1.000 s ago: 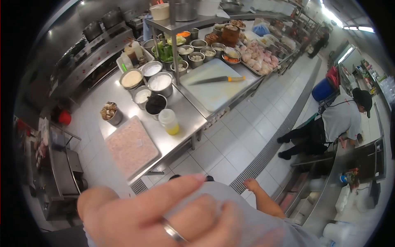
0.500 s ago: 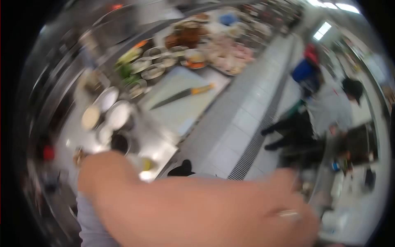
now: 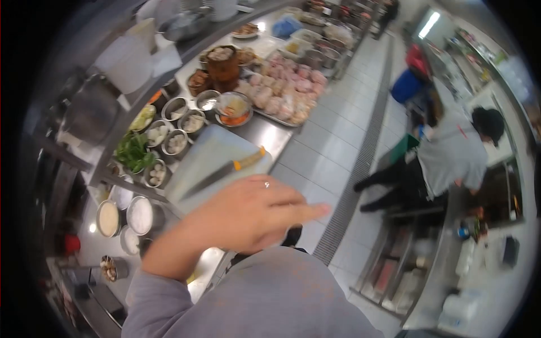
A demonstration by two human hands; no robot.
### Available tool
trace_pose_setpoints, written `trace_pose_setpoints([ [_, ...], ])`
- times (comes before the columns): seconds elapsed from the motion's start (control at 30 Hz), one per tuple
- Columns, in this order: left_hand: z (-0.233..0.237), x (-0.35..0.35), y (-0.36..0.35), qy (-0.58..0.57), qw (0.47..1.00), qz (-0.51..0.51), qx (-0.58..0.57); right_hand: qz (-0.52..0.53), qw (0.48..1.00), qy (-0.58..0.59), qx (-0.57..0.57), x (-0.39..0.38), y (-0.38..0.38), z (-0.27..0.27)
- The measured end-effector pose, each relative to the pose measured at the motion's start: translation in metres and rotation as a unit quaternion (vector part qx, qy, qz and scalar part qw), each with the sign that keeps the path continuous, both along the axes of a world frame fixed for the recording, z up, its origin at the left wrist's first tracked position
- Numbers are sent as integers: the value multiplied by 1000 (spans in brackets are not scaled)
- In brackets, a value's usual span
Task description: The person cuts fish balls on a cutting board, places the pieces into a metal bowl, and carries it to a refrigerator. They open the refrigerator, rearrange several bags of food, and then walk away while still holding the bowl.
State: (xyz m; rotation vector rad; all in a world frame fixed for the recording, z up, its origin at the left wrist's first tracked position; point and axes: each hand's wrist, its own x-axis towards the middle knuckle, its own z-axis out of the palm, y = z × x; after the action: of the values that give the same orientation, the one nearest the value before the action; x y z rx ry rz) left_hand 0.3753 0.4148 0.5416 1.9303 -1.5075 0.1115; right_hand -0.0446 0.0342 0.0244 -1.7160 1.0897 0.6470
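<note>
My left hand (image 3: pixel 251 217) reaches in from the lower left, back upward, with a ring on one finger. Its index finger stretches to the right and other fingers look bent; no held object shows. Just beyond it, a knife (image 3: pixel 222 171) with a yellow-and-black handle lies on a pale cutting board (image 3: pixel 211 147). The hand covers the board's near edge, and whether they touch is unclear. My right hand is out of view.
Small metal bowls (image 3: pixel 176 108), leafy greens (image 3: pixel 133 152) and a tray of pale pink pieces (image 3: pixel 284 90) stand beyond the board. White tubs (image 3: pixel 140 215) are at left. A person in grey (image 3: pixel 453 152) is across the tiled aisle (image 3: pixel 315 146).
My left hand has drawn back from the lower right toward the cutting board and appears smaller. The camera view has shifted and is sharper.
</note>
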Motion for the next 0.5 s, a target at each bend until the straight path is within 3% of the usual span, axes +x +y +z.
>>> trace_pose_setpoints([
  [0.1, -108, 18, -4, 147, 982, 92, 77, 92, 995, 42, -6, 18, -48, -33],
  [0.2, -179, 1, -2, 238, 938, 198, 155, 284, 956, 53, -47, 31, -121, -83],
  [0.27, -203, -3, 5, 292, 898, 268, 188, 516, 849, -2, -113, 50, -184, -124],
  [0.33, -213, -11, 16, 359, 860, 319, 173, 716, 658, -96, -213, 99, -230, -123],
  [0.37, -204, -7, 25, 377, 836, 346, 197, 653, 725, -136, -171, 146, -250, -97],
  [0.4, -202, -5, 37, 381, 825, 371, 192, 586, 780, -180, -122, 224, -241, 4],
  [0.43, -204, -2, 52, 358, 811, 431, 168, 412, 903, -44, -108, 274, -237, 1],
  [0.47, -209, 2, 66, 331, 796, 485, 144, 209, 969, 98, -93, 326, -238, -2],
  [0.5, -228, 9, 88, 284, 784, 539, 122, 283, 947, -66, -141, 363, -268, -44],
])
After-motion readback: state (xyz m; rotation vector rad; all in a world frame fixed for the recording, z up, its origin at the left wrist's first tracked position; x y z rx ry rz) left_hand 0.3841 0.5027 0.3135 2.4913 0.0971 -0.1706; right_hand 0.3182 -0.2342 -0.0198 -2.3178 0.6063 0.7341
